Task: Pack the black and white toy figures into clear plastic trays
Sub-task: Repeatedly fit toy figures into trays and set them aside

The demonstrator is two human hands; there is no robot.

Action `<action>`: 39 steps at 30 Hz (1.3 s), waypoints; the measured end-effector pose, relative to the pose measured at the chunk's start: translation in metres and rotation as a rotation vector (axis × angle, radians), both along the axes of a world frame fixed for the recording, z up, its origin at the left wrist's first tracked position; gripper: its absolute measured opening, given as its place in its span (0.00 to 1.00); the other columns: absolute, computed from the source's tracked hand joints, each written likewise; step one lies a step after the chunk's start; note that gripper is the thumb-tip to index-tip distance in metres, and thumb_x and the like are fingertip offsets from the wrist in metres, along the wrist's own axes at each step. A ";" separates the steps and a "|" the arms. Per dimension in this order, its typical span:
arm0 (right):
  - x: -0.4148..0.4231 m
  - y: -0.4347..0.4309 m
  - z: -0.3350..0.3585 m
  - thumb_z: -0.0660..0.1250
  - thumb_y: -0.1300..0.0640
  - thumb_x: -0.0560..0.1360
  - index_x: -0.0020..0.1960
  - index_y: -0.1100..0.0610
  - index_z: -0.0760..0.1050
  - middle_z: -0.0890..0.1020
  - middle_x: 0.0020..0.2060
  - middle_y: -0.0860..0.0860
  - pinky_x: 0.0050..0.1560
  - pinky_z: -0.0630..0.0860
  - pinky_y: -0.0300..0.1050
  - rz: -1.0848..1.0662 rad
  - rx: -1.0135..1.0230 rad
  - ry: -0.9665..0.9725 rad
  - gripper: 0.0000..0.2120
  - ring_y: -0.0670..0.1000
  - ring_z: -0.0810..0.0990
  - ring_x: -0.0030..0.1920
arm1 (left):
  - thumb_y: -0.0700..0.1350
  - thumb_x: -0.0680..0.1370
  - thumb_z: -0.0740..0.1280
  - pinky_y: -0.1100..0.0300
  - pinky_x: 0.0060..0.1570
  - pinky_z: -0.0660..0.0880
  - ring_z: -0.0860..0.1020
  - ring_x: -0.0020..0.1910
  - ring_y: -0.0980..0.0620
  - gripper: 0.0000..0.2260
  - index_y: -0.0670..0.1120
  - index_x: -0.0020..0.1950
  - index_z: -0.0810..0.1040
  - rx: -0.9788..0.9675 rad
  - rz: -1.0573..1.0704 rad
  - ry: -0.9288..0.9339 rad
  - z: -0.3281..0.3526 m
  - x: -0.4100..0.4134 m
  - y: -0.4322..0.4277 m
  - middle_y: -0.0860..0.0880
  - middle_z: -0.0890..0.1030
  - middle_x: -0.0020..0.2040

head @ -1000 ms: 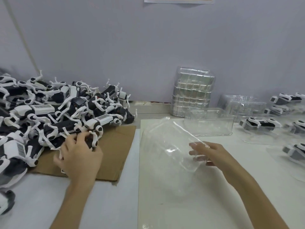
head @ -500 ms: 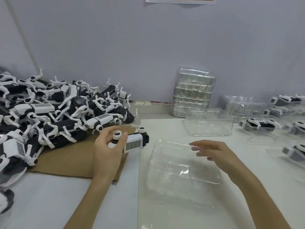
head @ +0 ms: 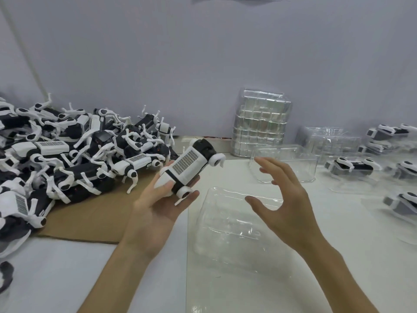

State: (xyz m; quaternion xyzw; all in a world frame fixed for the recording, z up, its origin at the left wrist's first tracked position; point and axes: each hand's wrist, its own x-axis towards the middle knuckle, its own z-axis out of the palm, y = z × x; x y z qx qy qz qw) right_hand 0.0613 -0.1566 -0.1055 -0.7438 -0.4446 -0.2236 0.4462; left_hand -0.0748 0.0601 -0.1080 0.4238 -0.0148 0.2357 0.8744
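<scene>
Left hand [head: 155, 213] palm up, fingers cradling boxy black-and-white toy figure [head: 189, 168], grille face up. Right hand [head: 286, 199] empty, fingers spread wide over glossy clear tray [head: 225, 227]. Figure held at tray's 11 o'clock.

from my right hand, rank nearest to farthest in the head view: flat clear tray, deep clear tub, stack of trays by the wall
1. flat clear tray: on the table just under the right hand.
2. deep clear tub: just beyond the fingertips, farther back.
3. stack of trays: farthest, standing against the wall.
</scene>
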 end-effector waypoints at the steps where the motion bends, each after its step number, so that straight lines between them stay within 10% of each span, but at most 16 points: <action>1: -0.003 0.002 0.001 0.79 0.59 0.69 0.75 0.49 0.66 0.69 0.71 0.42 0.65 0.74 0.44 0.010 0.004 -0.025 0.38 0.46 0.72 0.69 | 0.41 0.78 0.63 0.51 0.57 0.79 0.76 0.67 0.38 0.23 0.39 0.73 0.69 0.026 -0.043 -0.008 0.000 0.000 -0.001 0.39 0.77 0.67; 7: -0.018 0.013 0.002 0.77 0.61 0.70 0.75 0.50 0.67 0.64 0.76 0.47 0.69 0.70 0.41 0.076 -0.022 -0.159 0.37 0.45 0.66 0.73 | 0.55 0.70 0.77 0.53 0.47 0.81 0.79 0.61 0.36 0.36 0.47 0.74 0.67 0.208 -0.069 0.060 0.000 0.005 -0.014 0.40 0.79 0.66; 15: -0.024 0.013 0.006 0.74 0.63 0.71 0.56 0.56 0.83 0.81 0.55 0.51 0.54 0.74 0.36 -0.006 0.148 -0.273 0.14 0.53 0.77 0.56 | 0.67 0.64 0.76 0.54 0.39 0.82 0.83 0.49 0.45 0.39 0.48 0.68 0.74 0.362 0.005 0.127 0.003 0.007 -0.022 0.42 0.83 0.58; 20: -0.020 0.006 0.011 0.75 0.62 0.70 0.51 0.56 0.84 0.82 0.47 0.47 0.41 0.80 0.45 -0.112 0.272 -0.088 0.09 0.52 0.79 0.50 | 0.57 0.74 0.66 0.55 0.33 0.77 0.80 0.43 0.45 0.22 0.46 0.62 0.78 0.615 0.270 0.060 -0.006 0.007 -0.021 0.43 0.83 0.49; 26: -0.008 -0.005 0.015 0.76 0.56 0.72 0.48 0.53 0.84 0.84 0.44 0.45 0.44 0.82 0.53 -0.200 0.405 0.229 0.06 0.48 0.83 0.48 | 0.62 0.70 0.66 0.54 0.67 0.69 0.69 0.69 0.65 0.15 0.61 0.54 0.83 1.156 0.164 0.319 -0.020 0.009 -0.006 0.67 0.71 0.70; 32: -0.003 -0.007 0.017 0.76 0.50 0.72 0.45 0.48 0.84 0.85 0.41 0.42 0.47 0.82 0.58 -0.225 0.430 0.419 0.04 0.48 0.84 0.45 | 0.75 0.66 0.66 0.64 0.50 0.73 0.72 0.62 0.68 0.27 0.68 0.62 0.72 1.295 0.226 0.389 -0.028 0.013 -0.018 0.72 0.65 0.68; 39: -0.004 -0.002 0.008 0.75 0.44 0.69 0.36 0.41 0.82 0.82 0.34 0.33 0.37 0.70 0.27 -0.270 0.057 0.434 0.05 0.35 0.80 0.36 | 0.76 0.61 0.68 0.59 0.49 0.76 0.72 0.57 0.67 0.41 0.73 0.71 0.55 1.299 0.323 0.393 -0.029 0.014 -0.023 0.72 0.65 0.65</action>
